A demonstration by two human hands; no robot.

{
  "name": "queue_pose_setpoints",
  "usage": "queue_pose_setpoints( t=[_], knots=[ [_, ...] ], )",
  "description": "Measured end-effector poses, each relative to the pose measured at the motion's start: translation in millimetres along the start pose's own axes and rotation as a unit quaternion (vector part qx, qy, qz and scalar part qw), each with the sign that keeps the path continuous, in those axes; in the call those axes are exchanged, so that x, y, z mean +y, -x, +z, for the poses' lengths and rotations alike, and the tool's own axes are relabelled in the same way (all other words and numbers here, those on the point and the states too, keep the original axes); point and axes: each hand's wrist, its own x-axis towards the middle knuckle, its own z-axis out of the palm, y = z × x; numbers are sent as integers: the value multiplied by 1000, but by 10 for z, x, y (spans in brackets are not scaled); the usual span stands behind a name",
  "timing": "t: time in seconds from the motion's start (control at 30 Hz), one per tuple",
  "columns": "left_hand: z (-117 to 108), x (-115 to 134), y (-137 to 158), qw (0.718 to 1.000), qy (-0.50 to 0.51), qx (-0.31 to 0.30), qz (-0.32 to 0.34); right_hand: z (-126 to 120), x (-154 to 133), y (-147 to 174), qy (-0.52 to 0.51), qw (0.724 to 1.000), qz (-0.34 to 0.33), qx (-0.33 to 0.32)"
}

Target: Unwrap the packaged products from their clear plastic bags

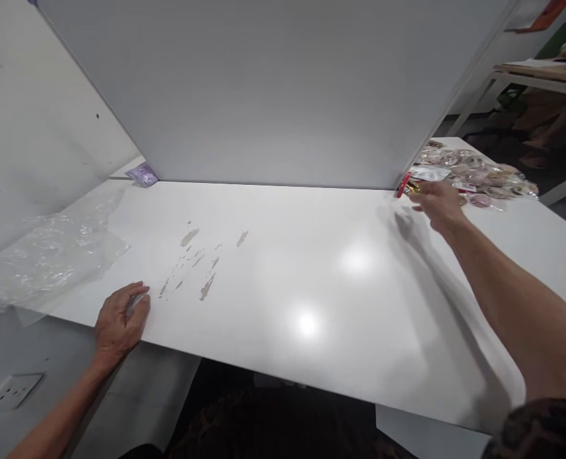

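My left hand (pixel 120 322) rests on the near left edge of the white table (pixel 283 255), its fingers loosely bent and a gap between thumb and fingers. Nothing is in it. My right hand (pixel 440 205) reaches out to the far right, fingers extended and somewhat apart. Close to its fingertips are a narrow red item (pixel 404 184) and something small and gold-coloured, partly hidden by the hand and the grey panel. Beyond that hand lies a spread of small clear plastic packets (pixel 484 172) with pinkish and brownish contents.
A tall grey panel (pixel 273 95) stands across the back of the table. Clear plastic sheeting (pixel 58 255) lies at the left by the wall. A purple packet (pixel 142 174) sits at the panel's left foot. People and another table (pixel 545 73) appear at the far right.
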Motion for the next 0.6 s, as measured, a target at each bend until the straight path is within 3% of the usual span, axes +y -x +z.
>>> queue_pose_setpoints(
  t=[0.13,0.27,0.37,0.43,0.5,0.6],
  knots=[
    [8,97,14,1000,-10,-14,-16,97,3,797,-15,994,11,-104],
    [-27,247,26,998,-23,-53,-29,411,-215,1467,24,973,-59,-224],
    [-50,306,-30,993,-34,-102,-51,701,-446,2078,32,929,-191,-317],
    [-45,299,-127,988,-27,-136,-65,812,-563,2514,11,875,-311,-371],
    [-4,247,-297,986,-1,-151,-72,823,-624,2894,1,827,-416,-378],
    [143,106,-713,986,74,-133,-71,692,-597,3281,22,789,-480,-382]
  ],
)
